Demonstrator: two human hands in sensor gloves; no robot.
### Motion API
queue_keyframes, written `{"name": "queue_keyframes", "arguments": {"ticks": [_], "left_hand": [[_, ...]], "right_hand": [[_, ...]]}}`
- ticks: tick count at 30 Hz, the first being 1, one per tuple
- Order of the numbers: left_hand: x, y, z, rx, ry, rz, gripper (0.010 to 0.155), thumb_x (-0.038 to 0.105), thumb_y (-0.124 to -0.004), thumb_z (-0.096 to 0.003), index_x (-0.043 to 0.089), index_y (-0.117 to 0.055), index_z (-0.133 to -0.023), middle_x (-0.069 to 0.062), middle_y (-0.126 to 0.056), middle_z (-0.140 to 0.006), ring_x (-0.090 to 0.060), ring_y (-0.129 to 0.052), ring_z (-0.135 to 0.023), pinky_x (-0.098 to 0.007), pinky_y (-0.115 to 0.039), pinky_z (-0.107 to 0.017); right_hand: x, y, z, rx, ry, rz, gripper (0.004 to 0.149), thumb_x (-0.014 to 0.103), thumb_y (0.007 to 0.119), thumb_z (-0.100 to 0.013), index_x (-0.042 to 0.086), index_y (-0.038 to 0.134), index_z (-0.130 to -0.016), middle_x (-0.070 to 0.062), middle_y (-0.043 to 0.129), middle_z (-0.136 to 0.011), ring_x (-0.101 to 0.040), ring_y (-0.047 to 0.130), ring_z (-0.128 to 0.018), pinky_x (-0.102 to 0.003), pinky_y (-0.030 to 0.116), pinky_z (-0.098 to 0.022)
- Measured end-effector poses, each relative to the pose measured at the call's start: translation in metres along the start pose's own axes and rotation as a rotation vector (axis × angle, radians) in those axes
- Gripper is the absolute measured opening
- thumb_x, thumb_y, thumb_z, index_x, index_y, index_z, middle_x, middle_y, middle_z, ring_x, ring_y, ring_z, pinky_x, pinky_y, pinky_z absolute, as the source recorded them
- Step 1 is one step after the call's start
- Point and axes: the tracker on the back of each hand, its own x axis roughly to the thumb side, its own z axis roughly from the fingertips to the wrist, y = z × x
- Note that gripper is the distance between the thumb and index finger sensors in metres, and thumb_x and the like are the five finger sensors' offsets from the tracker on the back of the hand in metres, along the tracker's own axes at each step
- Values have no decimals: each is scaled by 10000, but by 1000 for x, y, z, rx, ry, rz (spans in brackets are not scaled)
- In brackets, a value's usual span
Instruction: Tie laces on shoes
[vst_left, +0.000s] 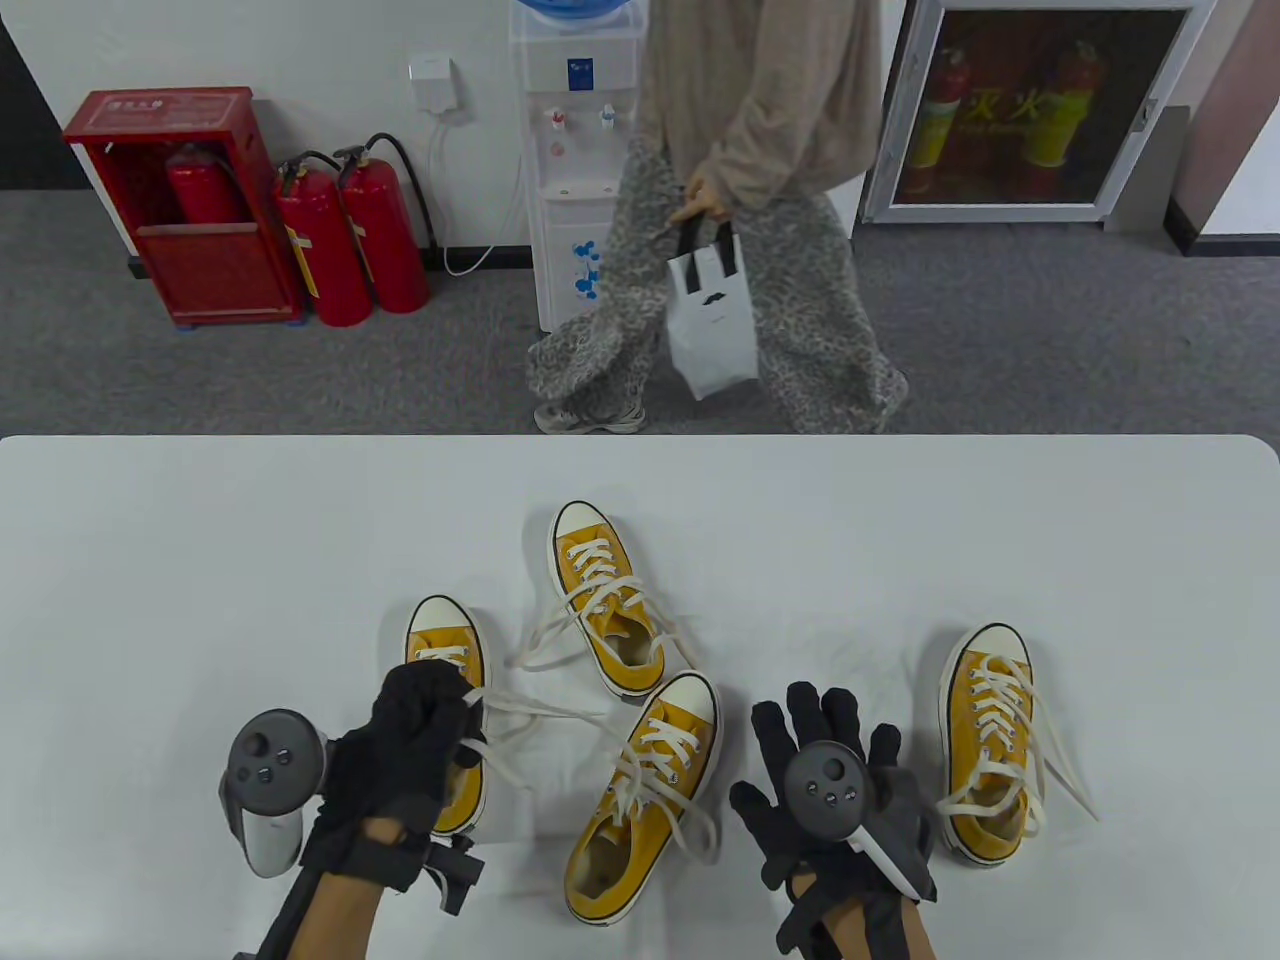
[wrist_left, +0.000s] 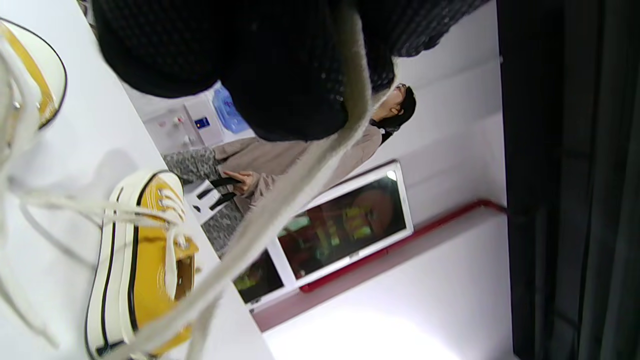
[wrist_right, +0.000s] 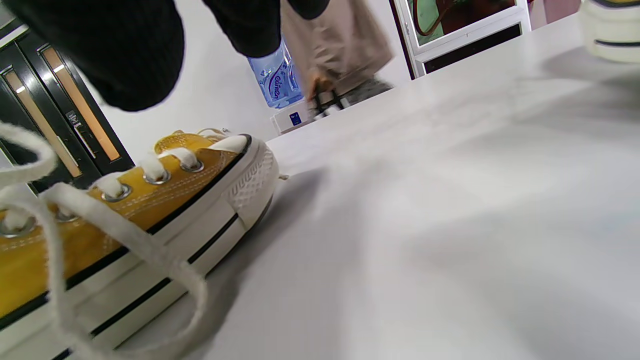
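Note:
Several yellow sneakers with white laces lie on the white table (vst_left: 200, 560). My left hand (vst_left: 440, 700) rests on the leftmost sneaker (vst_left: 447, 640) and grips its lace (vst_left: 545, 712), which runs taut to the right. In the left wrist view the lace (wrist_left: 295, 190) passes over my gloved fingers (wrist_left: 280, 75). My right hand (vst_left: 820, 720) is open with its fingers spread, low over the table between the middle sneaker (vst_left: 650, 790) and the right sneaker (vst_left: 990, 740). It holds nothing. In the right wrist view the middle sneaker (wrist_right: 150, 200) lies beside my fingers (wrist_right: 125, 55).
A fourth sneaker (vst_left: 605, 600) lies farther back with loose laces spread around it. A person with a white bag (vst_left: 712, 320) walks behind the table's far edge. Fire extinguishers (vst_left: 350, 240) and a water dispenser (vst_left: 575, 150) stand by the wall.

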Motion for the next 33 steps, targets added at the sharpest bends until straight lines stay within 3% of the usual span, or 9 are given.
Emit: {"name": "queue_keyframes", "arguments": {"ticks": [8, 13, 16, 24, 27, 30, 33], "left_hand": [[-25, 32, 6, 237, 55, 86, 445, 382, -691, -520, 334, -560, -943, 55, -839, -835, -156, -993, -509, -489, -813, -546], [-31, 41, 10, 339, 80, 40, 429, 410, -679, -529, 347, -565, -938, 68, -845, -808, -125, -983, -482, -469, -820, -538], [-35, 41, 9, 320, 91, 72, 427, 418, -682, -533, 345, -572, -938, 67, -853, -791, -123, -981, -466, -469, -822, -529], [-39, 37, 8, 303, 109, 33, 426, 435, -694, -530, 345, -596, -934, 71, -872, -761, -113, -987, -435, -463, -836, -506], [-40, 35, 7, 292, 115, 18, 426, 434, -697, -529, 345, -599, -934, 69, -875, -760, -116, -989, -433, -465, -836, -505], [-41, 34, 6, 284, 116, 0, 427, 433, -699, -529, 343, -600, -935, 68, -877, -759, -118, -990, -433, -466, -837, -503], [-42, 32, 6, 276, 120, -12, 426, 432, -701, -528, 344, -603, -934, 66, -878, -759, -120, -991, -434, -467, -837, -504]], "right_hand": [[2, 0, 0, -12, -26, -16, 782, 541, 786, -426, 274, 484, -1095, -1, 212, -1183, -405, 172, -1128, -730, 75, -707], [10, 5, 0, -32, -84, -40, 699, 499, 801, -433, 214, 626, -1047, -66, 481, -1132, -401, 575, -1049, -743, 214, -714], [15, 14, -3, 7, -94, -27, 650, 484, 809, -432, 190, 702, -1001, -88, 631, -1055, -362, 746, -929, -728, 311, -716], [22, 30, -6, 68, -72, 30, 635, 514, 856, -403, 176, 780, -935, -95, 734, -952, -322, 834, -773, -674, 457, -697], [25, 36, -7, 93, -47, 77, 674, 527, 883, -384, 178, 767, -949, -94, 704, -972, -324, 813, -789, -662, 466, -696], [25, 40, -8, 121, -31, 79, 711, 526, 892, -381, 162, 726, -969, -104, 581, -1056, -363, 715, -898, -660, 444, -702], [25, 44, -9, 148, -5, 93, 679, 525, 904, -373, 141, 809, -924, -108, 567, -1070, -380, 689, -922, -657, 440, -703]]}}
